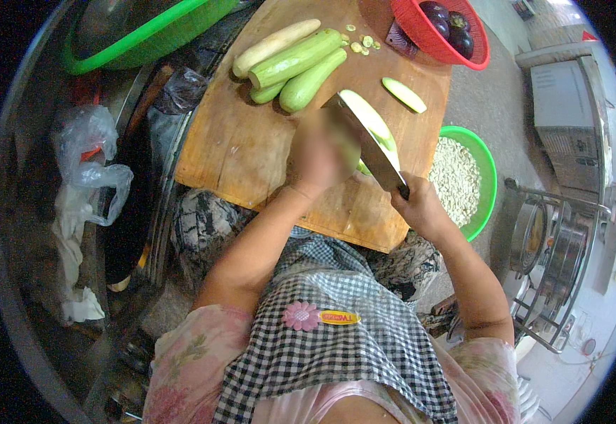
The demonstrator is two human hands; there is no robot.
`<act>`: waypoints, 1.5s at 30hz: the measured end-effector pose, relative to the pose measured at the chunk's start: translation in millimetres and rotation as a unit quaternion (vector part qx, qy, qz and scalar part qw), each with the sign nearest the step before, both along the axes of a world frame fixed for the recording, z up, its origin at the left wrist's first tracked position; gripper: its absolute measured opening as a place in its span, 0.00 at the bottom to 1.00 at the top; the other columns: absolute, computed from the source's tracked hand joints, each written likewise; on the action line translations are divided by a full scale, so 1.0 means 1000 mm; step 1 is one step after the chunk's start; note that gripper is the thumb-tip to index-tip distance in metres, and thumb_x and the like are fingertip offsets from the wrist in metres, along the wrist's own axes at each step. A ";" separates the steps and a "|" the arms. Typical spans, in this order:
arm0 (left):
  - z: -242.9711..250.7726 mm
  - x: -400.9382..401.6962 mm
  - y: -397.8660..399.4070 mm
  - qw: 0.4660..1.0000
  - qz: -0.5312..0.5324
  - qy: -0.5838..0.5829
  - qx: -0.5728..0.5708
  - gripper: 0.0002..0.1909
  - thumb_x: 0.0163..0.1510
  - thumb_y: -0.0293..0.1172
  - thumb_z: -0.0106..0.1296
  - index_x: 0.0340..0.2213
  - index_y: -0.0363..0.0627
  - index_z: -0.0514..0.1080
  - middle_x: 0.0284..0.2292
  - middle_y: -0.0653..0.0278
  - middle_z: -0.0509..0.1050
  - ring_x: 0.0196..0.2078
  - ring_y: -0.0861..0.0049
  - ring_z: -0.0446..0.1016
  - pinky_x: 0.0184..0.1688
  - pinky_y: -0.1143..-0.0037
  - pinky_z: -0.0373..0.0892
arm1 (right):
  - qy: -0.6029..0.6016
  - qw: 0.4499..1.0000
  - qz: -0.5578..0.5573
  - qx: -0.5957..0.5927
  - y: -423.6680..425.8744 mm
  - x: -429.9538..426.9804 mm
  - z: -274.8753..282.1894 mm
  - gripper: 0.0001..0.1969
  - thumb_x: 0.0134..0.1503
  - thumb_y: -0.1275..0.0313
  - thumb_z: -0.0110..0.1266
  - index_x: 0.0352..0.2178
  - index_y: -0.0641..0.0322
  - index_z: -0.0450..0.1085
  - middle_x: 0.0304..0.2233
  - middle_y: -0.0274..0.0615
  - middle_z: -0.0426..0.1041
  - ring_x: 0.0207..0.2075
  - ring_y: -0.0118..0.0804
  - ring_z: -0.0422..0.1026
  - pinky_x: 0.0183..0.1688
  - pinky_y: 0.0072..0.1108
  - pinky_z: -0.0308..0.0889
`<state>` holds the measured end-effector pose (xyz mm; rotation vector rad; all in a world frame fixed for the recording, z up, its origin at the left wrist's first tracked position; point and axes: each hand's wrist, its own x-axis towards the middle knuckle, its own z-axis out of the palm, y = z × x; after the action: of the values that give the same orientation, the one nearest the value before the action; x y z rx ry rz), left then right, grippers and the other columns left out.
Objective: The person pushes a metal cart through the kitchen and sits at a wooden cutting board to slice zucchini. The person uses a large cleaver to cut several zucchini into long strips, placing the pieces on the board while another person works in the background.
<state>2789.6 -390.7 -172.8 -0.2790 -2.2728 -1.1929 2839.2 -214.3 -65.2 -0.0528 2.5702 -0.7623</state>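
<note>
My right hand grips the handle of a broad-bladed kitchen knife over the wooden board. Pale green zucchini slices lie along the blade's far side. On the near side my left hand, partly blurred, rests on a piece of zucchini, of which little shows. One long oval slice lies apart to the right. Several whole pale green zucchini are heaped at the board's upper left, with small round end slices beside them.
A red plastic basket of eggplants stands at the board's upper right corner. Right of the board is a green basin with small pale pieces. Another green basin is at upper left, and plastic bags hang on the left. A metal rack stands far right.
</note>
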 end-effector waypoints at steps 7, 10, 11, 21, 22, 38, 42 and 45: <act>0.019 0.003 -0.009 0.999 -0.018 0.032 -0.030 0.05 0.42 0.30 0.48 0.21 0.44 0.65 0.22 0.58 0.65 0.25 0.63 0.64 0.26 0.67 0.61 | -0.035 0.999 0.017 0.011 0.007 0.006 -0.002 0.10 0.44 0.77 0.48 0.30 0.72 0.66 0.20 0.61 0.68 0.24 0.53 0.71 0.28 0.32 0.65; 0.025 0.003 -0.010 0.999 -0.026 -0.006 -0.043 0.03 0.42 0.29 0.47 0.20 0.43 0.65 0.21 0.58 0.65 0.25 0.62 0.65 0.26 0.67 0.61 | -0.040 0.999 0.026 0.002 0.010 0.003 0.000 0.09 0.45 0.77 0.48 0.30 0.72 0.66 0.20 0.60 0.68 0.24 0.51 0.71 0.28 0.31 0.65; 0.026 0.002 -0.010 0.999 -0.027 -0.008 -0.044 0.03 0.42 0.29 0.47 0.20 0.43 0.65 0.21 0.58 0.65 0.25 0.62 0.65 0.26 0.67 0.61 | -0.042 0.999 0.025 0.002 0.011 0.002 0.001 0.09 0.45 0.77 0.48 0.30 0.72 0.66 0.20 0.60 0.68 0.24 0.51 0.71 0.28 0.31 0.65; 0.005 -0.002 -0.003 0.999 0.006 0.016 -0.044 0.04 0.42 0.30 0.47 0.20 0.43 0.66 0.21 0.57 0.65 0.24 0.62 0.65 0.24 0.67 0.60 | -0.105 0.994 0.025 0.006 0.010 -0.013 -0.005 0.09 0.44 0.77 0.49 0.29 0.71 0.65 0.19 0.55 0.68 0.22 0.44 0.70 0.27 0.30 0.63; 0.013 -0.001 -0.005 1.000 -0.001 -0.028 -0.014 0.04 0.42 0.30 0.47 0.20 0.43 0.66 0.21 0.58 0.65 0.24 0.62 0.65 0.24 0.67 0.60 | -0.096 0.995 0.038 0.011 0.012 -0.014 -0.008 0.09 0.44 0.77 0.49 0.29 0.71 0.65 0.19 0.54 0.68 0.22 0.44 0.70 0.27 0.29 0.63; -0.041 0.021 -0.006 0.988 -0.088 -0.121 -0.035 0.14 0.38 0.26 0.57 0.30 0.41 0.66 0.34 0.55 0.63 0.39 0.59 0.63 0.41 0.67 0.62 | -0.074 0.991 0.031 -0.105 -0.011 -0.013 -0.043 0.26 0.42 0.77 0.48 0.47 0.64 0.60 0.32 0.61 0.69 0.36 0.54 0.70 0.40 0.33 0.64; -0.047 0.019 -0.008 0.988 -0.091 -0.106 -0.058 0.14 0.39 0.26 0.57 0.30 0.42 0.67 0.34 0.56 0.63 0.38 0.59 0.63 0.41 0.68 0.62 | -0.054 0.993 0.006 -0.101 -0.003 0.003 -0.041 0.28 0.42 0.76 0.48 0.49 0.62 0.58 0.34 0.61 0.69 0.37 0.53 0.70 0.41 0.32 0.64; -0.049 0.014 -0.014 0.986 -0.116 -0.103 -0.063 0.17 0.37 0.26 0.59 0.31 0.42 0.66 0.35 0.55 0.63 0.39 0.58 0.63 0.41 0.67 0.62 | -0.044 0.988 -0.019 -0.149 0.012 0.021 -0.047 0.27 0.42 0.76 0.48 0.48 0.63 0.60 0.32 0.60 0.70 0.35 0.52 0.70 0.41 0.31 0.64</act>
<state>2803.6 -404.3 -221.5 -0.5002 -2.5559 -1.2431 2859.9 -202.1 -112.5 -0.0614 2.3618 -1.1314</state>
